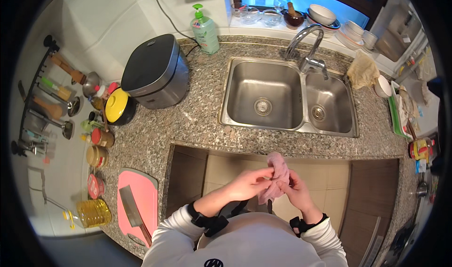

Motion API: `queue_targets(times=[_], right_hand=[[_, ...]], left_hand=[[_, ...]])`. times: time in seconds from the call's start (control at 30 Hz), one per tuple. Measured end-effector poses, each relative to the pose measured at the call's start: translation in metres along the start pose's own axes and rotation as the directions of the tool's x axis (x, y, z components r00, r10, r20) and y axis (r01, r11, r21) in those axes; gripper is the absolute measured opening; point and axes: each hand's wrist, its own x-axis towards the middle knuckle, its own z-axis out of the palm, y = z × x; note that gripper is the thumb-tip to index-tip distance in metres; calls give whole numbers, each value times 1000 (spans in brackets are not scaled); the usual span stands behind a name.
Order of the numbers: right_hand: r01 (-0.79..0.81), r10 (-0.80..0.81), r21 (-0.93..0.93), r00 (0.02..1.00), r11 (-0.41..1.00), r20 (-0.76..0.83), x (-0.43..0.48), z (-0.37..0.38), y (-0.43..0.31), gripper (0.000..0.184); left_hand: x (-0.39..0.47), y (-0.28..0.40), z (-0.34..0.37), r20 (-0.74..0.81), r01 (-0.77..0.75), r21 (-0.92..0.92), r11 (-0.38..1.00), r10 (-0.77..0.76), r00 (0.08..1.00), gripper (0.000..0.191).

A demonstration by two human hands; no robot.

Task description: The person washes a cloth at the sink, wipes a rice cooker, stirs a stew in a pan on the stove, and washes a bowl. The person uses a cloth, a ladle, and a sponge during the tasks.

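A crumpled pink cloth (279,175) is held between my two hands, in front of my body and short of the counter's front edge. My left hand (249,184) pinches its left side with thumb and fingers. On the cloth's right side, my right hand (296,191) grips it between thumb and fingers. Behind the cloth, across the counter, lies a double stainless steel sink (303,101) with a large left basin (247,90) and a smaller right basin (328,97). A chrome faucet (310,60) stands at its back.
At left, a cleaver (130,207) lies on a pink cutting board (150,196), with an oil bottle (93,213) beside it. A rice cooker (155,72) and a green pump bottle (206,33) stand farther back. A beige cloth (363,70) lies right of the sink.
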Motion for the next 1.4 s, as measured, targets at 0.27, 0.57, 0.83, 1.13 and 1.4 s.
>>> queue_targets(times=[0.27, 0.57, 0.83, 1.13, 1.4], right_hand=[[244, -237, -339, 969, 909, 62, 104, 52, -26, 28], [313, -327, -127, 938, 941, -112, 317, 272, -33, 40], [267, -286, -113, 932, 957, -223, 376, 339, 34, 39], [287, -238, 109, 913, 952, -333, 407, 323, 19, 44], [620, -657, -220, 714, 753, -241, 472, 303, -47, 32]], left_hand=[[-73, 106, -224, -323, 255, 946, 199, 636, 701, 49], [-62, 118, -356, -388, 543, 803, -245, 478, 788, 72], [-56, 111, -357, -307, 484, 841, -243, 522, 796, 68], [-59, 111, -356, -360, 499, 851, -161, 513, 779, 72], [-57, 116, -349, -407, 525, 841, -131, 486, 774, 75]])
